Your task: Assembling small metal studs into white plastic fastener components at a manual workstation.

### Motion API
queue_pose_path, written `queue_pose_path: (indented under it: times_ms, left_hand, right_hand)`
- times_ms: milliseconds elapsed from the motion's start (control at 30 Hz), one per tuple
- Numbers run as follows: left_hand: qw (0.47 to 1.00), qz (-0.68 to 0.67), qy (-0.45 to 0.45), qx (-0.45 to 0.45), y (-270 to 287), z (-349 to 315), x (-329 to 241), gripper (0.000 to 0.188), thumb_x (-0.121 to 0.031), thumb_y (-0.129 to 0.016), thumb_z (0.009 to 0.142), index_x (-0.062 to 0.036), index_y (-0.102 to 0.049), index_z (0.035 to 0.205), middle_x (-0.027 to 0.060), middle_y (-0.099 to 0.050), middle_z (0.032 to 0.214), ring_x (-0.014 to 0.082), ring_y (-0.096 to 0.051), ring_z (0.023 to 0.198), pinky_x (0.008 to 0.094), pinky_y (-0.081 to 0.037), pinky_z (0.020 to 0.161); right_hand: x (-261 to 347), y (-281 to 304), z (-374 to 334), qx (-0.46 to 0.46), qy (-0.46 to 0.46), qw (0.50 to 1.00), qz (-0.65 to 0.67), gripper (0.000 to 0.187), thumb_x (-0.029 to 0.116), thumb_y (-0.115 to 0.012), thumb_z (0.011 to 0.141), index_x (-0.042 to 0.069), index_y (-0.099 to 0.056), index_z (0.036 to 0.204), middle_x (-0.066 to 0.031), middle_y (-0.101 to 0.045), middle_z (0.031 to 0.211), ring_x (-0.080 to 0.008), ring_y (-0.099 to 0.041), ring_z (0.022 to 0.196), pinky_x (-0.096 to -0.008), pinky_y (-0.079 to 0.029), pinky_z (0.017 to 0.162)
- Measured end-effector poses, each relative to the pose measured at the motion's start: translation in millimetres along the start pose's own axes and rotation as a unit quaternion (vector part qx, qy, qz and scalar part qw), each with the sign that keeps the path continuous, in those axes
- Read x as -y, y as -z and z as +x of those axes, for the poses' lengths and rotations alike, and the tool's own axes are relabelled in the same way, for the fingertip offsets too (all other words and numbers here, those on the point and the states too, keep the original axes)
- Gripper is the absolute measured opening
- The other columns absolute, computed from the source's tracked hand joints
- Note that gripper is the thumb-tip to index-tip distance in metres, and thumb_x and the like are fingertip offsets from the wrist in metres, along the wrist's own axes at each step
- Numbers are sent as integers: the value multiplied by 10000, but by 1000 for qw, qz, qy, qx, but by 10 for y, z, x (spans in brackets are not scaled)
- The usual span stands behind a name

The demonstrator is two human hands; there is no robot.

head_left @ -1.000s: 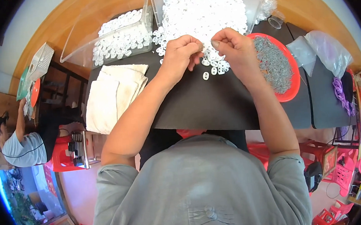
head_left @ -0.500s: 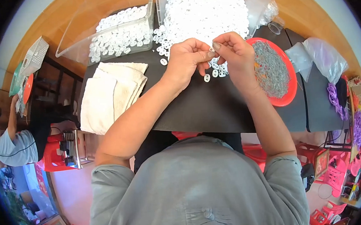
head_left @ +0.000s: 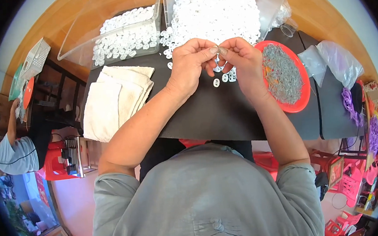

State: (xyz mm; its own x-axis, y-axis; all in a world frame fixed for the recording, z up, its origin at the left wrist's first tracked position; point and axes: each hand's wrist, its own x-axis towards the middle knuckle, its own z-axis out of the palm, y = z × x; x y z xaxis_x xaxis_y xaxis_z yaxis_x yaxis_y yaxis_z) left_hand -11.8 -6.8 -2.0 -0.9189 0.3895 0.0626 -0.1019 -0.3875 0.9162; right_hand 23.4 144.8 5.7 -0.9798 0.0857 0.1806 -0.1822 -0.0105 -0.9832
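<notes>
Head view: left hand and right hand pinched tip-to-tip, grip contents unclear; round red plastic bowl of thin grey metal pieces sits right, likely for reach.

Shows folded cream cloth at left, a white basket at far left, clear plastic bags at right, purple cord nearer

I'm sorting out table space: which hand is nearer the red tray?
Right. The right hand is just left of the red tray; the left hand is farther left.
</notes>
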Motion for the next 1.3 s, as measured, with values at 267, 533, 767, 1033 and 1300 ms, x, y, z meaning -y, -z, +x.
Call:
queue_pose_path:
  times_ms: [267,533,767,1033,1300]
  left_hand:
    - [1000,24,3,-19,28,19,-60,100,-57,-620,898,31,-626,945,76,-630,820,132,-596,666,256,-482,539]
    - [998,59,-6,-33,-22,-1,-43,107,-23,-625,876,41,-634,962,70,-634,804,119,-591,648,244,-483,514]
    - [995,93,-19,-39,-28,-25,-41,91,-17,-630,866,33,-643,941,59,-636,779,105,-584,634,233,-482,493]
    - [992,110,-36,-39,-56,-50,-30,49,-17,-640,863,17,-653,896,41,-627,743,89,-570,618,222,-464,484]
    - [987,131,-63,-67,-49,-41,-23,8,-2,-647,854,4,-650,851,33,-620,724,79,-549,595,220,-441,476]
  right_hand:
    - [-37,112,52,19,15,991,-135,128,170,-599,938,45,-615,914,29,-537,687,-45,-492,620,-191,-397,531]
    - [-44,103,62,36,-9,992,-117,156,192,-581,951,50,-597,890,30,-522,672,-44,-490,607,-184,-394,513]
    - [-46,75,58,30,-13,990,-140,148,180,-575,952,51,-592,880,27,-524,666,-45,-496,593,-187,-398,495]
    - [-51,41,41,20,0,980,-198,143,156,-576,944,45,-584,856,27,-528,646,-34,-485,568,-186,-395,492]
    - [-125,-55,44,-1,61,982,-176,142,161,-588,943,45,-589,863,31,-535,650,-31,-481,562,-185,-394,506]
